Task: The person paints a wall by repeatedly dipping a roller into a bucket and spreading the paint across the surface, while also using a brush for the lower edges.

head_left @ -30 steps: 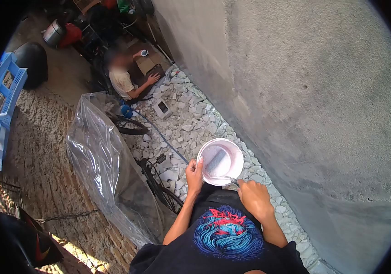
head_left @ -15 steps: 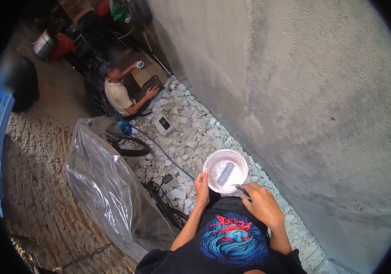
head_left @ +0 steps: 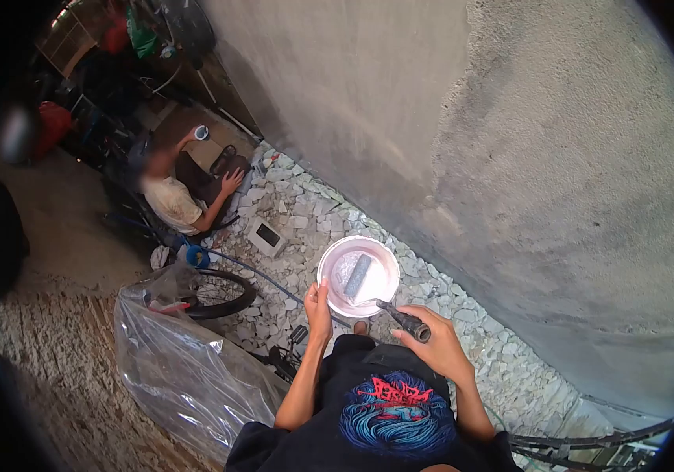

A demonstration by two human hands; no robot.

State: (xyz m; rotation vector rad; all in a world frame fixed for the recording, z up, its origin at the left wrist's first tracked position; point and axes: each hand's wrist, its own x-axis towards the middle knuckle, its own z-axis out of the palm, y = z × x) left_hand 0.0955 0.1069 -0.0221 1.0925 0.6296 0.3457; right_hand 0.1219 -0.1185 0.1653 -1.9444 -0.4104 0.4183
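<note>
A white bucket (head_left: 326,293) with pale pinkish-white paint inside is held at its left rim by my left hand (head_left: 319,312), fingers closed on the wall. A grey paint roller (head_left: 357,275) lies tilted inside the bucket, its cover against the paint. Its dark handle (head_left: 404,318) sticks out over the lower right rim. My right hand (head_left: 434,343) has the handle between thumb and fingers, near the bucket's right side.
Broken white stones (head_left: 305,224) cover the ground beside a grey plastered wall (head_left: 541,157). A seated person (head_left: 175,203) holds a cup at the upper left. Clear plastic sheeting (head_left: 187,354) covers a bicycle at left; a blue hose (head_left: 262,278) crosses the stones.
The view has shifted, so the bucket and the seated person appear farther left. More of the roller handle shows, and my right hand sits a little farther from the bucket.
</note>
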